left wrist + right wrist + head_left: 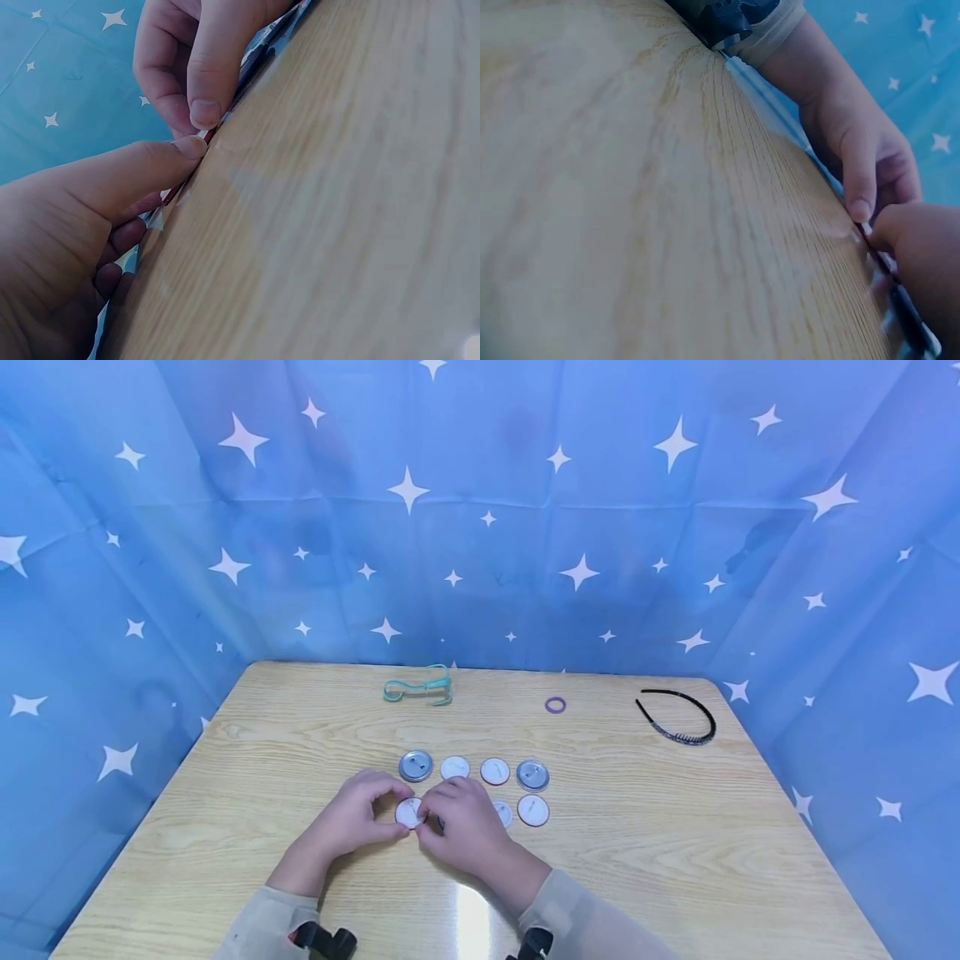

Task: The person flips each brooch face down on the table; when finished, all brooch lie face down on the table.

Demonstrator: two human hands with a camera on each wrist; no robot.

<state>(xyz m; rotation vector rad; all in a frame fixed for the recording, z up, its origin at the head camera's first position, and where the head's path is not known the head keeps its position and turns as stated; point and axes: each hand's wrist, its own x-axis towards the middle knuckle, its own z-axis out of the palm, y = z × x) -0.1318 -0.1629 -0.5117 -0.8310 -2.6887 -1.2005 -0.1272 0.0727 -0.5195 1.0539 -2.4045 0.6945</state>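
Note:
A white-backed pin badge lies face down at the left end of the front row. My left hand holds its left edge between thumb and forefinger. The right hand pinches at its right side, fingertips over the pin. In the left wrist view, both the left hand and the right hand meet at the badge's thin red rim. Under my right hand another badge is mostly hidden. Beside that hand lie a partly covered badge and a white one.
Behind the hands is a row of a silver badge, white badges and another silver badge. Farther back on the wooden table lie a teal wire-like item, a purple ring and a black headband.

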